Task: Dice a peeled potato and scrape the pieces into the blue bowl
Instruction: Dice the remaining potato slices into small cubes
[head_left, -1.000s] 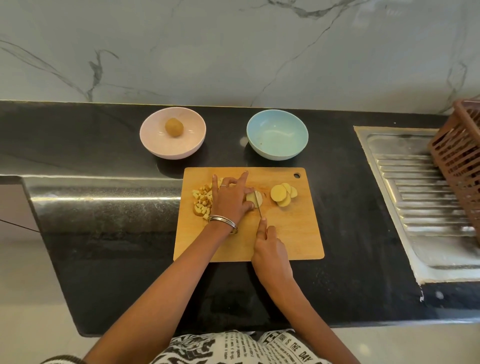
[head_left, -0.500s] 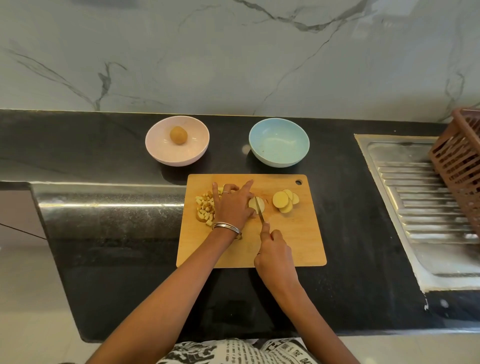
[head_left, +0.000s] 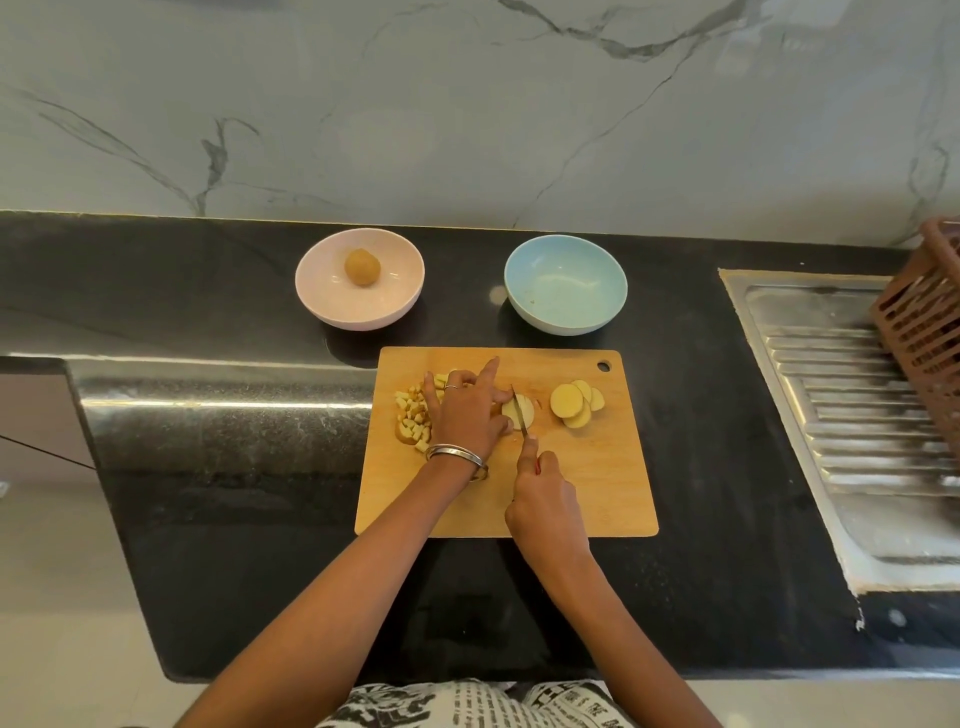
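On the wooden cutting board (head_left: 597, 488), my left hand (head_left: 467, 415) holds down a stack of potato slices (head_left: 522, 410) with curled fingers, the index finger pointing up. My right hand (head_left: 543, 491) grips a knife (head_left: 519, 410) whose blade stands in that stack. Diced potato pieces (head_left: 413, 415) lie in a heap left of my left hand. Several round potato slices (head_left: 576, 402) lie overlapped to the right of the blade. The blue bowl (head_left: 566, 283) stands just behind the board.
A pink bowl (head_left: 359, 286) holding one whole potato (head_left: 362, 266) stands at the back left. A steel sink drainboard (head_left: 852, 415) lies to the right, with a brown plastic basket (head_left: 924, 322) over it. The black counter's front edge runs close to my body.
The camera view has shifted slightly, so everything sits a little lower in the frame. Both hands stay at the slice stack, with the knife blade working in it.
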